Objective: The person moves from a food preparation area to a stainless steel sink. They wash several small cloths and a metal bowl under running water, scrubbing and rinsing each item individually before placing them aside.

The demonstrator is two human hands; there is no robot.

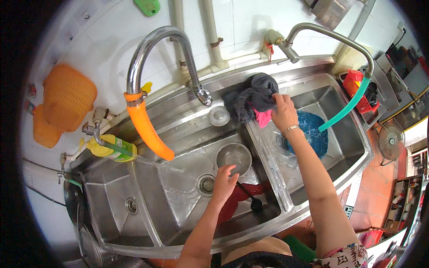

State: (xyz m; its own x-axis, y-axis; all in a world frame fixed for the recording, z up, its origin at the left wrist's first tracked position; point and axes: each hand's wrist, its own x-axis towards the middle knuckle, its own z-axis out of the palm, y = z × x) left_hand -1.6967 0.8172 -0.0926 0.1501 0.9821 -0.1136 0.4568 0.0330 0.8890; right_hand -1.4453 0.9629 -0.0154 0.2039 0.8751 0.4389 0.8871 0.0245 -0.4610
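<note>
My left hand (225,183) hovers over the middle basin (182,187), its fingers apart and nothing in them. Just beyond its fingertips is a round metal bowl (234,160). Below it lie a dark red thing (234,202) and a black ladle-like utensil (256,203). My right hand (285,112) is at the edge of a bunched dark grey cloth (258,93). Its fingertips touch the cloth, but whether they grip it is hidden. A pink cloth (262,118) hangs beneath. Under my right forearm, a blue basin (311,134) with water stands in the right sink (338,124).
A tap with an orange hose (147,130) arches over the middle basin. Another tap's green hose (348,107) reaches into the blue basin. Water runs from a clear hose (147,159) at left, beside a yellow bottle (110,147). A metal lid (219,116) sits on the ledge.
</note>
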